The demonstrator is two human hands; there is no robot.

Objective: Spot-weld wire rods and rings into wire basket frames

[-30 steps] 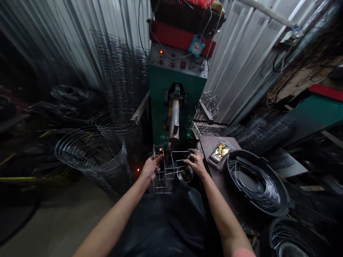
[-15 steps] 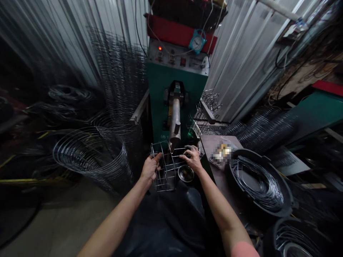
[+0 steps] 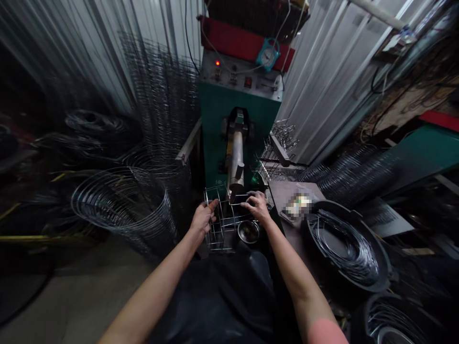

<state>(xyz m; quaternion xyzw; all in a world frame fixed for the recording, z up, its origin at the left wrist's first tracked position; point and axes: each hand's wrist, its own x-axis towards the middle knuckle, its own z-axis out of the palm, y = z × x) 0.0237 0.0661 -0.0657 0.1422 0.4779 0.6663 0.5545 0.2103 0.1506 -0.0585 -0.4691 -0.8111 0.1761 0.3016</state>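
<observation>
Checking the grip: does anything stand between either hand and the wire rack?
Nothing visible does. The left hand grips the wire rack at its left top edge; the right hand lies on its right top wires. The machine's metal arm points down at the rack between the hands.

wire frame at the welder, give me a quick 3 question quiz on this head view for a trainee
1. True or false: the left hand and the right hand are both on the wire frame.
2. What sits just below the right hand, beside the frame? A) a small metal bowl B) a hammer C) a folded glove
3. What colour is the lamp lit on the panel of the green machine?

Key: 1 true. 2 A. 3 red.
</observation>
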